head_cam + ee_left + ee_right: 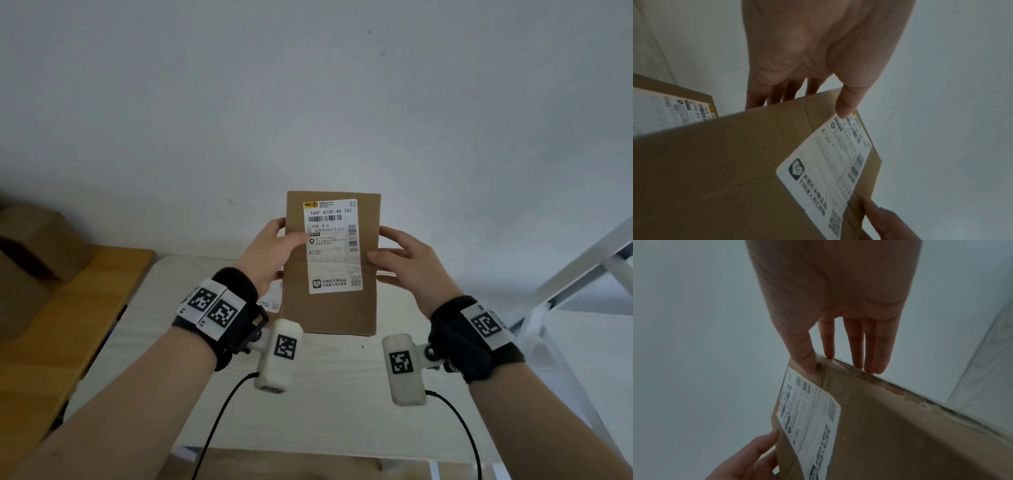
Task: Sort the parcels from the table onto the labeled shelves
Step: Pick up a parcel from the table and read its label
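Pale wall (308,85) backs a whitish counter (325,411); both hands' fingers (390,236) grip an upright cardboard parcel (329,308).

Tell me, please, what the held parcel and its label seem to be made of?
Parcel: apparently matte brown cardboard, with creases and a frayed edge in the right wrist view. Label: seemingly white printed sticker paper, faintly sheeny, with rounded corners.

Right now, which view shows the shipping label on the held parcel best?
The head view: the shipping label faces the camera upright, with A730 readable. The left wrist view shows it slanted and blurred; the right wrist view shows it foreshortened and partly cut off.
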Action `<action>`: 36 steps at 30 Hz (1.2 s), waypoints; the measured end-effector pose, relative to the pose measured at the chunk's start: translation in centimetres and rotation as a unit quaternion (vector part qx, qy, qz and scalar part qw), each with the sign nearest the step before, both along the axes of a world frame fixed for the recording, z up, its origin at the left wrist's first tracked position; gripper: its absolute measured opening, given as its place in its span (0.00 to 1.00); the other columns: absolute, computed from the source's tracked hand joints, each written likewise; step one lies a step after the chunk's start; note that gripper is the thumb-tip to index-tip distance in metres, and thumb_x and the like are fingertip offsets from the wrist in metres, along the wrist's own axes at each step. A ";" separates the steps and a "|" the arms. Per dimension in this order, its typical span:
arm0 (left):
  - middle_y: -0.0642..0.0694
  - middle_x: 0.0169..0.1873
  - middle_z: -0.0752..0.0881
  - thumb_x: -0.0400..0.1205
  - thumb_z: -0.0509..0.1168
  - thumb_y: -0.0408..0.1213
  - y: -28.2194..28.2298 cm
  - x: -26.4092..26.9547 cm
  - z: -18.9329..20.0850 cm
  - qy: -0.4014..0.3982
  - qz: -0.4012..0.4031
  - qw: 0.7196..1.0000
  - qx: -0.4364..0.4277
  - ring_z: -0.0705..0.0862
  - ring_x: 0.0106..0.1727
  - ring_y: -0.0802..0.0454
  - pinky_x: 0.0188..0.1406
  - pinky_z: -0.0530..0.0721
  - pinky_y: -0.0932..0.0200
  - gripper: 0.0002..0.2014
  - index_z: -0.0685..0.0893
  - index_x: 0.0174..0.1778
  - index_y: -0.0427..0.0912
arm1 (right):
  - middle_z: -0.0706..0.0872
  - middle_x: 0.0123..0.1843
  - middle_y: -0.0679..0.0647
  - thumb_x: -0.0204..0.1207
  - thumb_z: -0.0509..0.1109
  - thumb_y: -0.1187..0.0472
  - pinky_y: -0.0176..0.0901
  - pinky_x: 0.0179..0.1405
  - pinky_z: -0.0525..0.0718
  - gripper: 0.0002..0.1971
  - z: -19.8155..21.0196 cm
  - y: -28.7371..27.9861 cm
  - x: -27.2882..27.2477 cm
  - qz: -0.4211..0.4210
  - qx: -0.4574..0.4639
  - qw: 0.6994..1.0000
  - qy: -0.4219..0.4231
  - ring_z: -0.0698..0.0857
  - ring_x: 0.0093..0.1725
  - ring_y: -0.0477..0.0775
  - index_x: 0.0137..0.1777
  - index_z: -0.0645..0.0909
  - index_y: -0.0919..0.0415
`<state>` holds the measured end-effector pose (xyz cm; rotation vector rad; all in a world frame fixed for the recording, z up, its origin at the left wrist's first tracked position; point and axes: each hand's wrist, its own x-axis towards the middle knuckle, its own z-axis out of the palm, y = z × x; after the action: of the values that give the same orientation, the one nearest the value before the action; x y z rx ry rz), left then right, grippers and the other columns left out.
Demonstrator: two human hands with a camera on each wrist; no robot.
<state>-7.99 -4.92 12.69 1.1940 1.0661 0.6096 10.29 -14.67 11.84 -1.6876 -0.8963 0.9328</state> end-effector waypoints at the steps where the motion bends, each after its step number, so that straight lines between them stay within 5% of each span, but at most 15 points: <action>1: 0.53 0.47 0.85 0.84 0.62 0.37 0.0 0.0 0.1 -0.003 0.002 1.000 0.000 0.83 0.45 0.57 0.37 0.78 0.58 0.23 0.70 0.76 0.46 | 0.92 0.55 0.56 0.75 0.72 0.63 0.48 0.59 0.85 0.25 0.1 0.0 -0.1 0.000 0.001 1.000 -0.004 0.88 0.60 0.55 0.72 0.77 0.49; 11: 0.49 0.53 0.87 0.81 0.62 0.33 0.4 -0.6 0.4 0.003 -0.004 1.000 0.012 0.85 0.49 0.52 0.44 0.82 0.54 0.25 0.69 0.76 0.47 | 0.91 0.56 0.56 0.72 0.75 0.66 0.50 0.60 0.85 0.29 1.2 0.0 -0.6 0.006 0.009 0.999 -0.035 0.86 0.62 0.52 0.72 0.77 0.48; 16: 0.49 0.47 0.87 0.80 0.60 0.27 0.6 -0.9 0.7 -0.006 0.003 1.000 0.020 0.85 0.46 0.51 0.41 0.81 0.54 0.27 0.69 0.76 0.47 | 0.88 0.60 0.52 0.69 0.75 0.70 0.47 0.56 0.86 0.32 1.6 0.2 -0.9 0.013 0.019 0.998 -0.060 0.84 0.64 0.48 0.73 0.77 0.48; 21: 0.49 0.47 0.87 0.80 0.60 0.26 0.9 -1.1 0.8 -0.004 0.007 1.000 0.029 0.85 0.46 0.51 0.56 0.82 0.46 0.28 0.69 0.76 0.48 | 0.88 0.60 0.52 0.67 0.75 0.73 0.52 0.61 0.86 0.33 2.0 0.5 -1.1 0.012 0.025 0.998 -0.065 0.84 0.65 0.49 0.71 0.78 0.48; 30: 0.50 0.47 0.87 0.80 0.60 0.26 1.1 -1.4 1.2 -0.012 0.008 0.999 0.031 0.84 0.46 0.54 0.42 0.82 0.54 0.28 0.68 0.76 0.48 | 0.88 0.61 0.52 0.68 0.75 0.74 0.51 0.63 0.85 0.32 2.6 0.8 -1.5 0.019 0.035 0.997 -0.063 0.84 0.65 0.48 0.69 0.78 0.46; 36: 0.50 0.53 0.89 0.80 0.62 0.30 1.2 -2.5 1.8 -0.015 -0.005 0.999 0.039 0.85 0.54 0.52 0.43 0.82 0.56 0.26 0.72 0.74 0.53 | 0.89 0.60 0.56 0.71 0.72 0.73 0.58 0.65 0.84 0.30 3.0 0.5 -1.8 -0.001 0.046 0.998 -0.039 0.86 0.64 0.54 0.70 0.78 0.47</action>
<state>-10.47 -3.76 14.47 1.2537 1.0178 0.6653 8.49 -14.21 14.79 -1.6546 -0.9755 0.8161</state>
